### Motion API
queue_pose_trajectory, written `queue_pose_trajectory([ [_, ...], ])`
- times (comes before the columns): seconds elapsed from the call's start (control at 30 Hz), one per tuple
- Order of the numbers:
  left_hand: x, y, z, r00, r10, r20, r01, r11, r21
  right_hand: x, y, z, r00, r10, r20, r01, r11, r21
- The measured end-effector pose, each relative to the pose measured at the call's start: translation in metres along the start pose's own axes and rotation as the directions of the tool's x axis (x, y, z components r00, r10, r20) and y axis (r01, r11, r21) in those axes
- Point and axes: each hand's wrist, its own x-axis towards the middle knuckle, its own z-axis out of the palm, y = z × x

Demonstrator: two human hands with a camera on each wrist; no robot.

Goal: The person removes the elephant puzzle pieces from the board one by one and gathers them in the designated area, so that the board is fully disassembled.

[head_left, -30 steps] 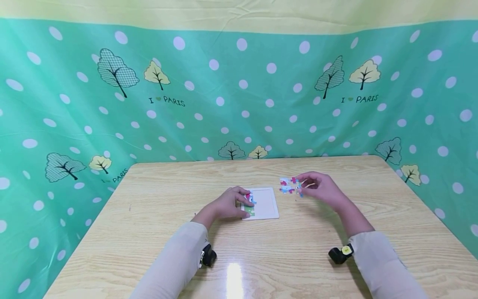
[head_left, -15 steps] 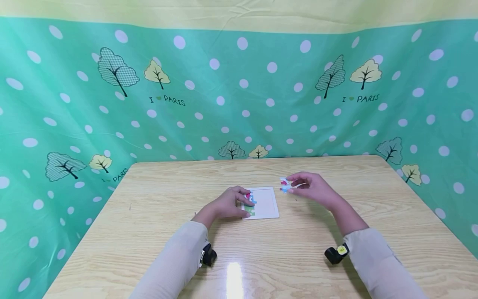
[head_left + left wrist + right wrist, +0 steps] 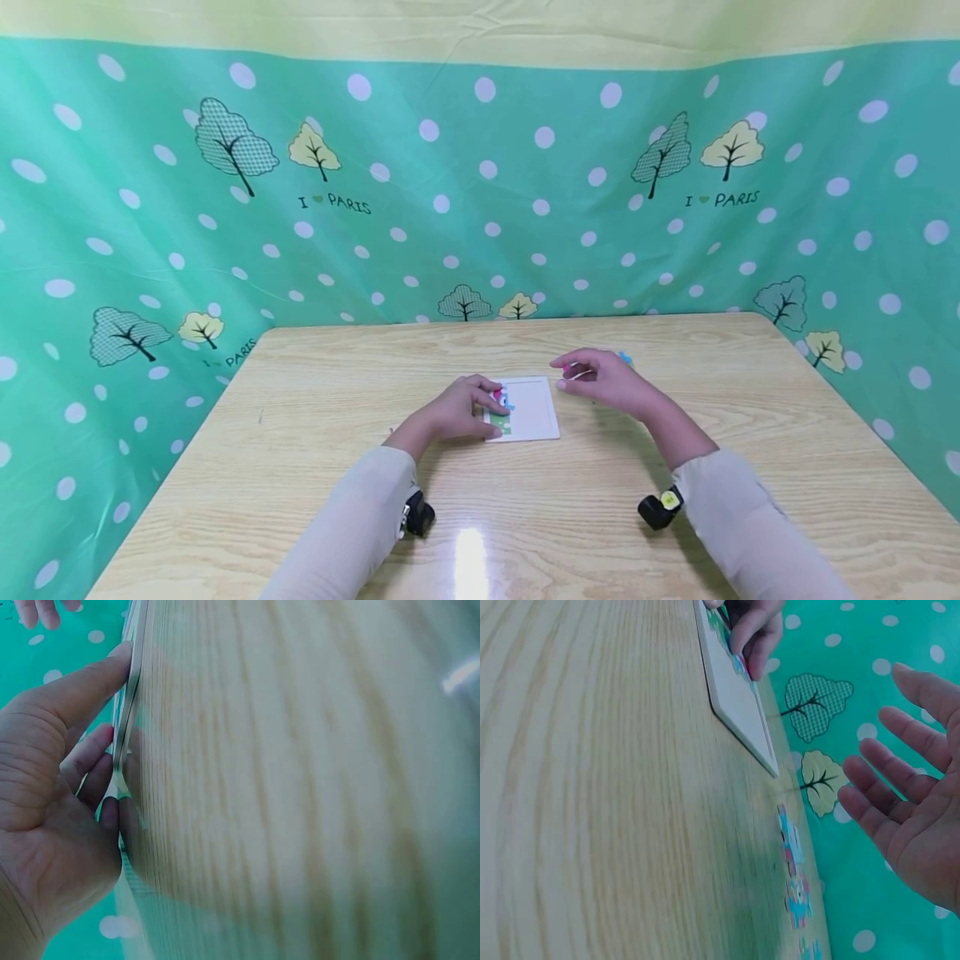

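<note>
My left hand (image 3: 461,407) grips the left side of a white puzzle board (image 3: 534,410), its thumb at the near edge and its fingers over the fitted jigsaw pieces (image 3: 501,423). Those pieces show green, red and blue; the rest of the tray is bare white. In the left wrist view the thumb touches the board's thin edge. My right hand (image 3: 603,379) hovers just right of the board, above loose jigsaw pieces (image 3: 798,900). Its fingers are spread and hold nothing in the right wrist view. The head view shows only bits of these pieces, such as a blue one (image 3: 625,358).
Everything lies on a wood-grain table (image 3: 330,475). A green dotted cloth (image 3: 390,242) with printed trees hangs behind and beside it. Each forearm carries a black wrist camera (image 3: 420,512) near the cuff.
My right hand has moved left across the loose pieces, toward the board. A blue piece now shows behind it, while pieces on the left are mostly covered. My left hand stays put.
</note>
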Motion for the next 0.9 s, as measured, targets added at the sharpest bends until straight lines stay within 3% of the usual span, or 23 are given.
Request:
queue_pose_trajectory([
  [0.27,-0.001,0.002,0.000,1.000,-0.005,-0.004,0.005,1.000,0.006,0.011,-0.003,0.013,0.999,0.005,0.032,-0.005,1.000,-0.004],
  [0.67,-0.001,-0.004,0.002,0.997,0.067,-0.037,-0.066,0.997,0.045,0.034,-0.007,0.040,0.993,0.043,0.111,-0.034,0.996,-0.078],
  [0.9,-0.002,-0.004,0.002,0.995,0.085,-0.049,-0.083,0.996,0.046,0.049,-0.007,0.055,0.991,0.078,0.107,-0.062,0.987,-0.147],
])
